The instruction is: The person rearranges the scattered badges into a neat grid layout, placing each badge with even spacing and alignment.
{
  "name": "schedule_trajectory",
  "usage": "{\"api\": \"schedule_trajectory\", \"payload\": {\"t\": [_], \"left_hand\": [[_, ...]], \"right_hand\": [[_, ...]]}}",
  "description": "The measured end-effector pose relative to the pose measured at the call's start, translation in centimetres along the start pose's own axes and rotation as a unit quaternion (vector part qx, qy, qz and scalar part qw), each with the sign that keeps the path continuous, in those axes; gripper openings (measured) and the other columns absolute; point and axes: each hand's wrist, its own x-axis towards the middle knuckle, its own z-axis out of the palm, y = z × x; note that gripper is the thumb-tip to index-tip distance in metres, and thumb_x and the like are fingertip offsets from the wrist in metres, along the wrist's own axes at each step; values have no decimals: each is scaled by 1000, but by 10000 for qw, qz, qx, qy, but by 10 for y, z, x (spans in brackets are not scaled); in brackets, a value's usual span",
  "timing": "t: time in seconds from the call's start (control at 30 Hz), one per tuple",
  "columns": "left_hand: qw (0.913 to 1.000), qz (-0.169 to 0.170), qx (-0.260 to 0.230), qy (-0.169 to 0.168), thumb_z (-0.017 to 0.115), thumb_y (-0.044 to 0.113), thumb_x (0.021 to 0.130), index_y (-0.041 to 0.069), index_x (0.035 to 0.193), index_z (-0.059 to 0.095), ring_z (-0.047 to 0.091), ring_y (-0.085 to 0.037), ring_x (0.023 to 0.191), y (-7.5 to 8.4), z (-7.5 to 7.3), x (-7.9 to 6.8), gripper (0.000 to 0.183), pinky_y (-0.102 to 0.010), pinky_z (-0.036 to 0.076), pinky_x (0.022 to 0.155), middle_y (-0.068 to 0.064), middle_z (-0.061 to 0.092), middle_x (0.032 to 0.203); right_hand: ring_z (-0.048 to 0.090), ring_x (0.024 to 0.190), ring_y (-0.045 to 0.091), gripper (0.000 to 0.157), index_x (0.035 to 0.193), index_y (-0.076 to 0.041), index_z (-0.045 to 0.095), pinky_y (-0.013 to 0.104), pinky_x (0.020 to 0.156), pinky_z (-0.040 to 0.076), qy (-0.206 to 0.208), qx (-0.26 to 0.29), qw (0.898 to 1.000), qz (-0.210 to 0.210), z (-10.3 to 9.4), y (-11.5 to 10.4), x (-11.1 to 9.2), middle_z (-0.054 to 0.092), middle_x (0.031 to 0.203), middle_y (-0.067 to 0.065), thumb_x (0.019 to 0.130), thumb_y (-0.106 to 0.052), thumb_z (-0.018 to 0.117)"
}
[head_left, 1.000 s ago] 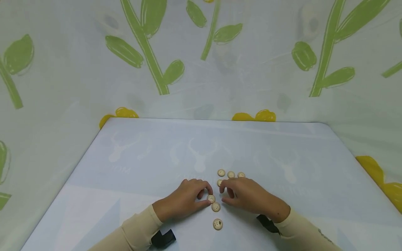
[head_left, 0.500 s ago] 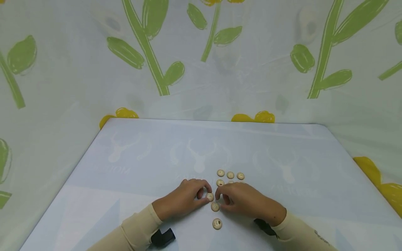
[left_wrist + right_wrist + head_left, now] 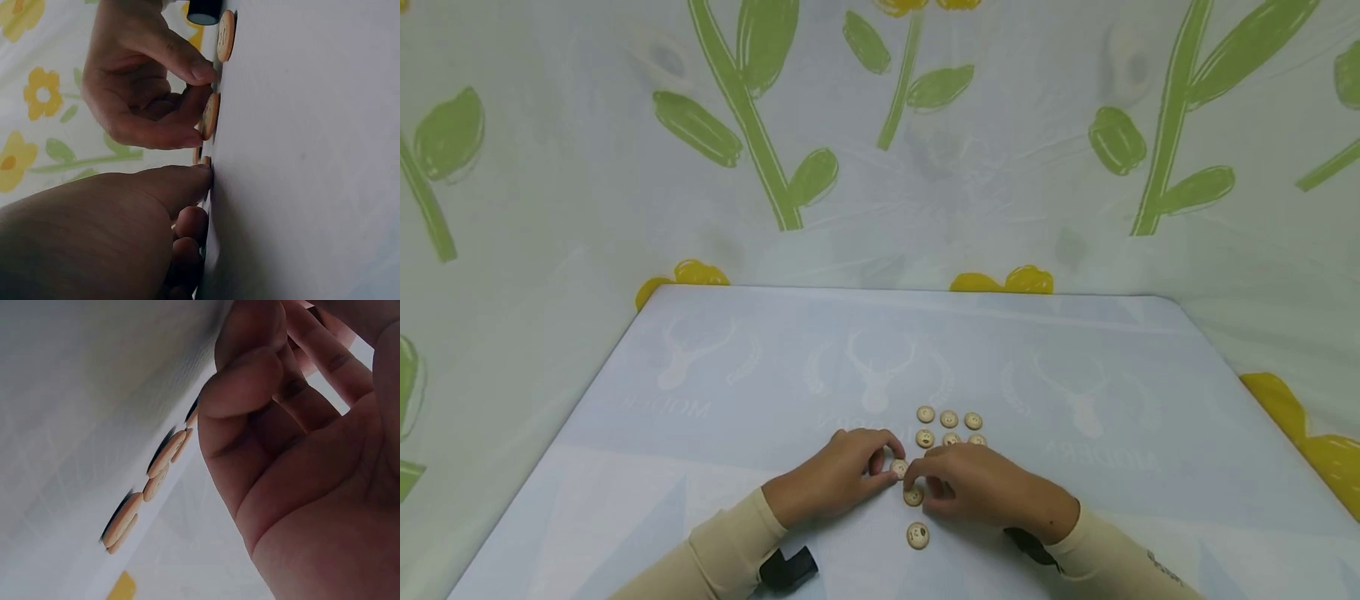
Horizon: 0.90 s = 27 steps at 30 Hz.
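Note:
Several small round wooden discs with dark face-like markings lie on the table. My left hand (image 3: 850, 471) pinches one disc (image 3: 898, 469) between thumb and index finger, at the table surface. Close beside it, my right hand (image 3: 981, 485) has curled fingers, with fingertips at another disc (image 3: 913, 496); in the left wrist view that disc (image 3: 211, 117) sits against the fingertips. Nearer the front lies a loose disc (image 3: 917, 536). In the right wrist view the curled right fingers (image 3: 244, 387) hide whatever is at their tips.
Behind the right hand, discs stand in two rows, among them a back-row disc (image 3: 926, 414) and a second-row disc (image 3: 925, 438). The pale patterned table (image 3: 760, 358) has its far edge along a leaf-printed curtain (image 3: 1015, 183).
My right hand has moved left and slightly toward the front, from beside the discs to the disc next to the left hand's one. The left hand's disc has shifted slightly away from that disc.

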Motion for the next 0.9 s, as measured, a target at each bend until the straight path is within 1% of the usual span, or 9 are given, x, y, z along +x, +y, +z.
{"api": "schedule_trajectory", "payload": {"t": [0.1,0.23,0.3,0.47,0.63,0.73,0.9], "left_hand": [[10000,-51,3,-50,71,23,94,20,112,65,45,3,63,0,0,0,19,-27,37,77,15,51,71],[10000,-25,18,-35,69,25,95,22,113,66,45,2,63,0,0,1,18,-24,38,72,15,50,70],[10000,-16,37,-27,70,25,95,22,112,67,44,2,63,0,1,1,18,-24,38,72,15,50,70],[9999,-38,116,-50,71,27,94,22,113,67,44,2,64,0,2,0,20,-29,36,78,16,49,70],[9998,5,194,47,69,28,95,23,112,67,44,2,64,0,3,1,17,-28,38,77,16,49,70],[9998,-52,168,7,68,29,96,24,111,67,44,2,63,0,3,1,17,-29,37,78,16,49,70],[9998,-53,207,-12,69,29,96,23,112,66,44,2,64,1,2,1,18,-29,37,78,16,49,71]], "right_hand": [[48,68,-3,22,103,-26,71,16,63,41,-55,-10,10000,-2,1,0,0,54,75,-17,86,-13,75],[48,67,-2,20,102,-25,70,16,63,41,-42,-54,10000,13,1,0,0,54,75,-16,87,-13,75],[48,67,-2,20,102,-24,70,16,62,41,-44,-39,10000,16,1,0,0,54,75,-16,87,-13,75],[47,66,-3,18,102,-23,70,15,62,41,-95,83,9999,28,1,0,0,53,74,-16,87,-13,75],[47,64,-3,13,100,-23,70,16,61,41,-95,99,9999,89,0,1,1,52,72,-18,89,-18,75],[46,63,-3,12,100,-22,70,16,60,41,-122,160,9997,101,0,1,1,52,71,-17,90,-18,74],[45,62,-3,15,104,-20,69,16,59,40,-137,174,9996,152,0,0,0,50,69,-17,90,-19,74]]}}
